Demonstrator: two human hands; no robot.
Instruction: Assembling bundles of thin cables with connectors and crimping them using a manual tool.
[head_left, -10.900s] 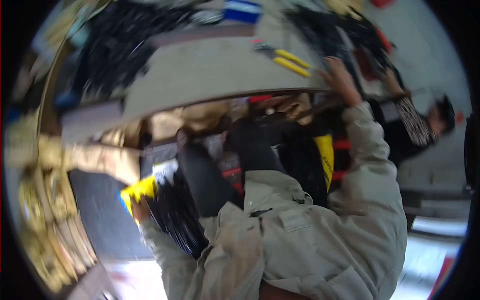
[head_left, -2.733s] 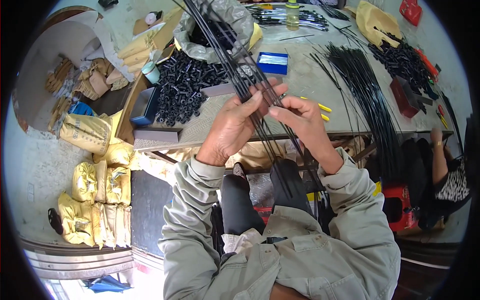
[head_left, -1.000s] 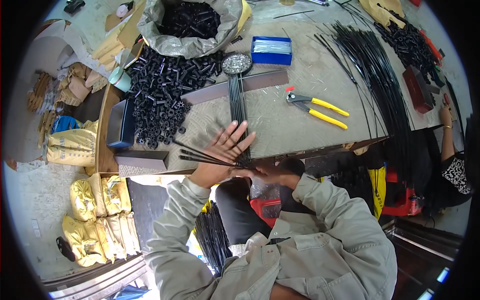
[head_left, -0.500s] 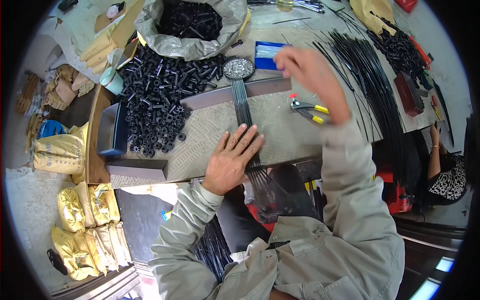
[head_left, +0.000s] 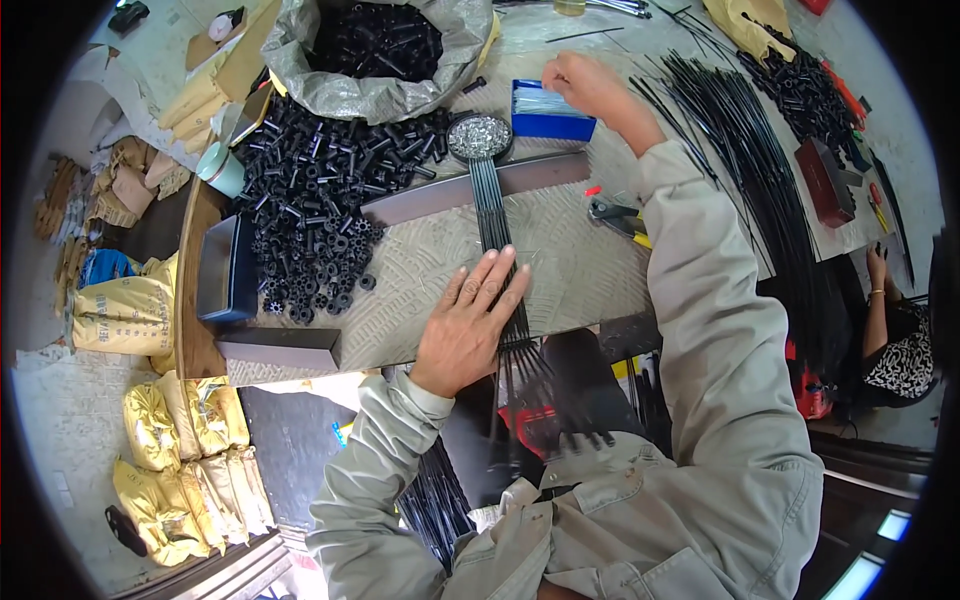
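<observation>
My left hand point(head_left: 472, 318) lies flat with its fingers stretched over a row of thin black rods point(head_left: 489, 210). Their far ends reach a round dark dish point(head_left: 480, 138) of small silvery pieces; the near ends stick out past the table edge, blurred. My right hand point(head_left: 588, 84) is at a blue box point(head_left: 555, 127) of thin pale strips point(head_left: 542, 102). Its fingers are pressed together, and whatever they hold is too small to make out. Pliers point(head_left: 618, 216) with yellow grips lie partly behind my right sleeve.
A grey-brown bar point(head_left: 425, 198) runs across the table beneath the rods. Black plastic fittings point(head_left: 320, 170) are heaped at left, by an open sack point(head_left: 375, 105). Long black rods point(head_left: 745, 160) hang over the right edge. Another person's arm point(head_left: 876, 310) shows at far right.
My right hand has moved slightly up to the blue box, and its fingers have closed. My right sleeve now covers part of the pliers. My left hand stays on the rods.
</observation>
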